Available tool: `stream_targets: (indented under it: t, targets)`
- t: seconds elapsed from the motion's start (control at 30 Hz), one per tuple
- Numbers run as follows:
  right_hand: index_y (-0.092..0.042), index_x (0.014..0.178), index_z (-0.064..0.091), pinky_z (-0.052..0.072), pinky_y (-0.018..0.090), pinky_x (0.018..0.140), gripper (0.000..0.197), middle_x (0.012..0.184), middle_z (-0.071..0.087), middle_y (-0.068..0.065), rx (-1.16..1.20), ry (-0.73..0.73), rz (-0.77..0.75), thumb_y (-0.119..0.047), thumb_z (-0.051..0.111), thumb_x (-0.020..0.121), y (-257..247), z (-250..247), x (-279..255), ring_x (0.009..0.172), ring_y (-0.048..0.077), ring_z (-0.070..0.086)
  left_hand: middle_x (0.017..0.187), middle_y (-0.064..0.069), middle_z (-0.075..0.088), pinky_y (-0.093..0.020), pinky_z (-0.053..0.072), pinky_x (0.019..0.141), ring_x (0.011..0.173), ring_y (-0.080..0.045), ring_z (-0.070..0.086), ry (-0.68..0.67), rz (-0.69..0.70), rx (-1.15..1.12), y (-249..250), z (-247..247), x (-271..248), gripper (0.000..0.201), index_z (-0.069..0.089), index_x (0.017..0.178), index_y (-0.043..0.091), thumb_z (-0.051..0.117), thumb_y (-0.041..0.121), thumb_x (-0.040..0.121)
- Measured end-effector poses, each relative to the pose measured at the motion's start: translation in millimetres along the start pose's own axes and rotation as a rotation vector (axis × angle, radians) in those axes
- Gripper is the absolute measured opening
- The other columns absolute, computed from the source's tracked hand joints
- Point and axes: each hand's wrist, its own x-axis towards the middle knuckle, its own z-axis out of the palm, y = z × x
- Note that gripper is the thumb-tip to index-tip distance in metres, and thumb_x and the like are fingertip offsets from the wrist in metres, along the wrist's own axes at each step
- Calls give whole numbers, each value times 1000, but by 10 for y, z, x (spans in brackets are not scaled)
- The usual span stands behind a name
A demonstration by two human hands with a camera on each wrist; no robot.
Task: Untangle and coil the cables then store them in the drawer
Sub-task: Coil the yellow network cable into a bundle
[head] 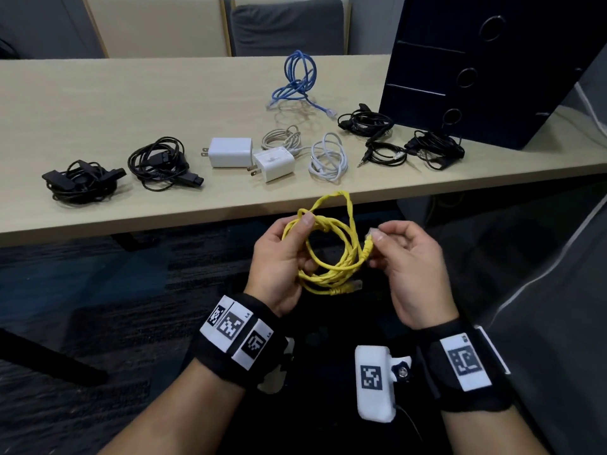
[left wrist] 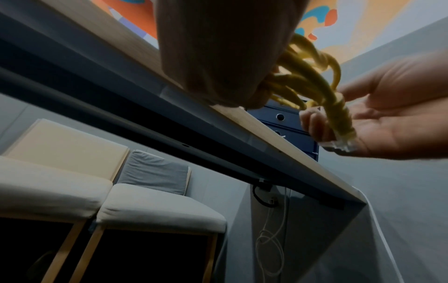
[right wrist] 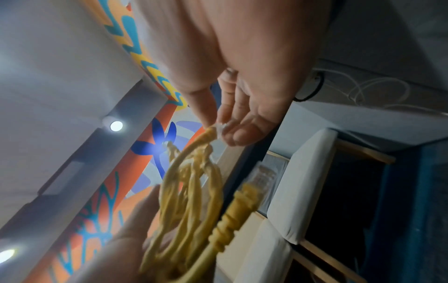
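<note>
Two hands [head: 279, 257] [head: 410, 267] — yellow cable [head: 331, 251] between

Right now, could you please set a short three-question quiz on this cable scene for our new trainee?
1. True or false: the yellow cable lies on the table.
2. Which hand pinches the clear plug at the cable's end? A) left hand B) right hand C) neither
3. Fill in: the blue cable lies on the table just left of the dark ______.

Key:
1. False. Both hands hold it in the air, in front of the table's near edge.
2. B. The left hand grips the bunched loops with its thumb on top.
3. Drawer cabinet; its drawers all look closed.
</note>
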Motion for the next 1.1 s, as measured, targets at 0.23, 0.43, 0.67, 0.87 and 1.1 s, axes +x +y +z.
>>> stream_targets:
  t: [0.23, 0.43, 0.67, 0.87, 1.1]
  targets:
    - [-15, 96, 70, 51, 30, 74, 11, 89, 63, -17, -571, 53, -667, -13, 67, 85, -86, 168, -234, 80, 18, 61, 67, 0, 61, -20, 35, 38, 41, -7, 43, 59, 105, 149, -74, 77, -16, 10, 62, 92, 8, 69, 10, 85]
    - [-15, 97, 76, 42, 26, 86, 17, 104, 52, 0, -707, 83, -676, -22, 66, 85, 78, 85, -35, 93, 17, 46, 62, 1, 56, -18, 32, 38, 44, -6, 40, 4, 79, 128, -59, 101, -98, 9, 62, 90, 6, 68, 12, 86]
    - [-23, 105, 52, 47, 18, 67, 19, 86, 66, -3, -515, 50, -351, -11, 60, 93, 129, 84, -62, 76, 7, 63, 64, -3, 58, -21, 35, 40, 41, -9, 42, -20, 124, 218, -63, 95, -127, 16, 65, 91, 3, 70, 16, 83]
    - [-34, 99, 48, 49, 15, 69, 25, 86, 66, -7, -397, -8, -275, -20, 67, 91, -6, 54, -100, 79, 1, 63, 75, 3, 67, -15, 44, 52, 57, -1, 59, -42, 178, 285, -40, 39, -97, 18, 67, 98, 7, 71, 16, 83]
    - [-30, 110, 50, 50, 17, 74, 34, 102, 66, -5, -368, -110, -170, -35, 73, 85, -26, -21, -93, 85, -2, 64, 74, 1, 68, -25, 51, 50, 64, -9, 62, -72, 195, 233, -11, 62, -82, 22, 68, 91, 11, 76, 17, 72]
